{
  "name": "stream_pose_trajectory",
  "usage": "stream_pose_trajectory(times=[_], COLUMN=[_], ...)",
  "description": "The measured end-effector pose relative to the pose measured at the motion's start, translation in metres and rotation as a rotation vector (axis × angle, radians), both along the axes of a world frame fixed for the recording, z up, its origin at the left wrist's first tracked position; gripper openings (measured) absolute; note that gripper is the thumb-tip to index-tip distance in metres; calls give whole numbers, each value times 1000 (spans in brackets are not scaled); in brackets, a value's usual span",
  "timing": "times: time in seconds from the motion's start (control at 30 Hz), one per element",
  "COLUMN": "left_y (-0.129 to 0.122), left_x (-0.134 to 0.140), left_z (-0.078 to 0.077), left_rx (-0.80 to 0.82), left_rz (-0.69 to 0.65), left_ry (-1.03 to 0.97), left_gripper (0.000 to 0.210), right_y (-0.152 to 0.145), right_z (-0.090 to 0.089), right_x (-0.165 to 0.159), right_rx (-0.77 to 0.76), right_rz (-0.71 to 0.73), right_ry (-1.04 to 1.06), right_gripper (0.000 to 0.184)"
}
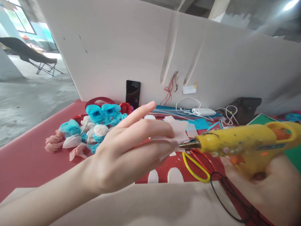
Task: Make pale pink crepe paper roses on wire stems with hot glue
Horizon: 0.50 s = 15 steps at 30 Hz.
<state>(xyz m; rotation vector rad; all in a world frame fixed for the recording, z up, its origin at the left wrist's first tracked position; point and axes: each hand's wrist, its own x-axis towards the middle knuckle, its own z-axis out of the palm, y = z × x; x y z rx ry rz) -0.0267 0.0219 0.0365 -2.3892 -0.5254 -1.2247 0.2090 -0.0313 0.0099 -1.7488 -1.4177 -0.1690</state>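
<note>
My right hand point(263, 185) grips a yellow glue gun point(237, 139), whose metal nozzle points left. The nozzle's tip is at the fingertips of my left hand point(131, 147), in mid-air over the table; whether they touch I cannot tell. My left fingers are curled in a pinch, with the index finger stretched out above. A thin piece of white paper point(180, 129) shows at those fingertips, largely hidden behind them. Below lie two rounded white paper petals point(175, 175) and scissors with a yellow and a red handle point(196, 168).
Several blue, white, pink and red paper flowers point(101, 130) are heaped on the red table point(28, 157) at left. A phone point(133, 93) leans on the white panel point(113, 47). Blue paper strips point(199, 124), a white power strip point(203, 112) and a dark pouch point(246, 110) lie behind. A black cord point(225, 201) hangs at right.
</note>
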Motion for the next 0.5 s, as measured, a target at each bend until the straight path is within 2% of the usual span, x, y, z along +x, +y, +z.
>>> stream_pose_trajectory(times=[0.13,0.37,0.5], left_y=[1,0,-4], left_x=[2,4,4], left_z=[1,4,4], left_rx=[46,33,23], left_rz=[3,1,50], left_ry=[-1,-8,6], left_gripper=[16,16,17], right_y=[-1,-1,-1], right_z=[-2,0,2], right_x=[2,5,11], right_rx=[-26,-35,-53], right_rz=[-38,-58,-63], right_ry=[-18,-27,-94], right_gripper=[20,22,26])
